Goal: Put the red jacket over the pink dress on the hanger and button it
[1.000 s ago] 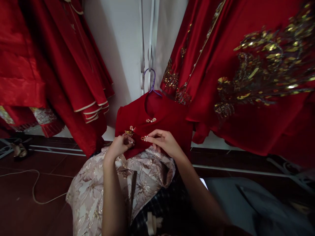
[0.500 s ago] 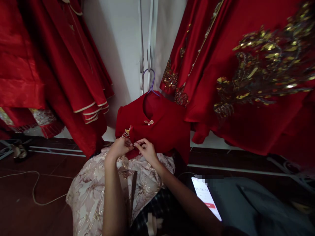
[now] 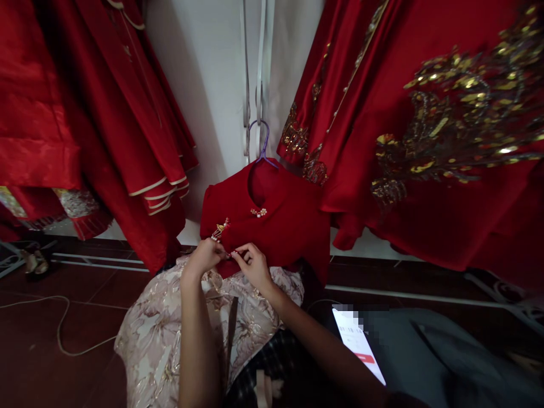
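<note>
Long red garments [image 3: 102, 113] crowd the left; sequinned red garments [image 3: 459, 226], the right. Below centre, pale floral cloth [image 3: 157, 340], creased. Red top [image 3: 289, 221] between, round-necked, on purple hanger [image 3: 267, 139], lower front meeting the cloth. Phone [image 3: 359, 345] by right forearm: digits, seemingly 01 18 14. Left hand [image 3: 204, 258], right hand [image 3: 255, 267]: fingertips nearly meeting, pinching a tiny fastening [image 3: 232, 254] on its front, mostly hidden. Beaded clasp [image 3: 258, 213] above.

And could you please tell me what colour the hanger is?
The hanger is purple, showing best in the head view.
</note>
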Demonstrator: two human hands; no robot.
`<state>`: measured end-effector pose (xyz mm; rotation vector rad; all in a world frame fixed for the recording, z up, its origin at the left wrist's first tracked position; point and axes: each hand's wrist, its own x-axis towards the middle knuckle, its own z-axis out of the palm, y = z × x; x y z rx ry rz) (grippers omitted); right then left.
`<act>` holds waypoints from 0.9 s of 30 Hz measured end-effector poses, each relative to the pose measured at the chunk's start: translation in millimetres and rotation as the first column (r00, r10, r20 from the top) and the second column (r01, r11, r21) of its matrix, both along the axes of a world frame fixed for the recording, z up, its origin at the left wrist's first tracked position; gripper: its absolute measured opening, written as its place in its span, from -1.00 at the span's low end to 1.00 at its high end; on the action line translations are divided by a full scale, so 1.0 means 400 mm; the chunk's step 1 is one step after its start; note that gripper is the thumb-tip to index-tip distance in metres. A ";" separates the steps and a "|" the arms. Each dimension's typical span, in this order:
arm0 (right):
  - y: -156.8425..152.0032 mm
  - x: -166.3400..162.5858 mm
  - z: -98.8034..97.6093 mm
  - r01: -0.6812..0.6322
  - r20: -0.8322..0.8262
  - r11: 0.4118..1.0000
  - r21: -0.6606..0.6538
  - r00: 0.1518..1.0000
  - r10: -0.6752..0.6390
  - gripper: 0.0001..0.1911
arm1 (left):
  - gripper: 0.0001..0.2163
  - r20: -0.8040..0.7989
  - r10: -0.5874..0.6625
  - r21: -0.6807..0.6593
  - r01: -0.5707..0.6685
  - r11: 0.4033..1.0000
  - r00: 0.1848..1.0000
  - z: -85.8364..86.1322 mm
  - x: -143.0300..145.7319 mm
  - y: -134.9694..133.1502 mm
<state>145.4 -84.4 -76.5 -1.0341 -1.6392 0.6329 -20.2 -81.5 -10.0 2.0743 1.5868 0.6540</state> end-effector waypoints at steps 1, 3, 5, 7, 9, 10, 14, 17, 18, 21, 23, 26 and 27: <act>-0.002 0.000 0.002 0.000 0.009 1.000 0.007 1.000 0.000 -0.82 | -0.84 0.003 -0.005 -0.005 0.005 1.000 1.000 0.004 -0.002 -0.002; -0.006 0.000 0.004 0.000 0.026 1.000 0.015 1.000 0.000 -0.82 | -0.84 0.020 -0.012 -0.028 0.013 1.000 1.000 0.011 -0.004 -0.006; -0.009 -0.001 0.005 -0.002 0.038 1.000 0.019 0.999 0.001 -0.83 | -0.85 0.043 -0.005 -0.056 0.007 0.998 0.999 0.017 -0.004 -0.011; -0.011 -0.001 0.006 -0.003 0.046 1.000 0.025 0.999 0.002 -0.83 | -0.85 0.068 0.002 -0.088 0.004 0.996 0.998 0.021 -0.002 -0.014; -0.011 -0.001 0.005 -0.002 0.052 1.000 0.031 0.999 0.000 -0.84 | -0.85 0.100 -0.003 -0.122 0.015 0.992 0.995 0.022 -0.002 -0.015; -0.011 -0.001 0.004 0.001 0.053 0.999 0.034 0.999 -0.002 -0.84 | -0.85 0.115 -0.008 -0.134 0.024 0.991 0.993 0.022 -0.001 -0.016; -0.007 0.001 0.000 0.006 0.065 0.999 0.046 0.998 -0.009 -0.85 | -0.84 0.158 -0.023 -0.159 0.048 0.986 0.987 0.019 -0.004 -0.017; -0.003 0.002 -0.002 0.009 0.076 0.999 0.038 0.997 -0.012 -0.86 | -0.82 0.186 -0.044 -0.170 0.076 0.983 0.981 0.013 -0.007 -0.016; -0.001 0.002 -0.003 0.009 0.077 0.999 0.037 0.997 -0.012 -0.86 | -0.81 0.195 -0.054 -0.170 0.088 0.982 0.979 0.010 -0.008 -0.015; 0.003 0.002 -0.004 0.013 0.078 0.999 0.036 0.997 -0.016 -0.87 | -0.79 0.210 -0.081 -0.164 0.117 0.979 0.974 0.000 -0.012 -0.010; 0.004 0.002 -0.005 0.016 0.079 0.999 0.032 0.997 -0.019 -0.87 | -0.78 0.203 -0.096 -0.159 0.130 0.979 0.974 -0.007 -0.015 -0.005; 0.004 0.002 -0.005 0.012 0.068 1.000 0.026 0.998 -0.014 -0.88 | -0.78 0.164 -0.116 -0.129 0.138 0.982 0.980 -0.021 -0.020 0.003; 0.004 0.002 -0.005 0.010 0.064 1.000 0.025 0.998 -0.012 -0.88 | -0.79 0.137 -0.110 -0.114 0.127 0.985 0.984 -0.025 -0.021 0.006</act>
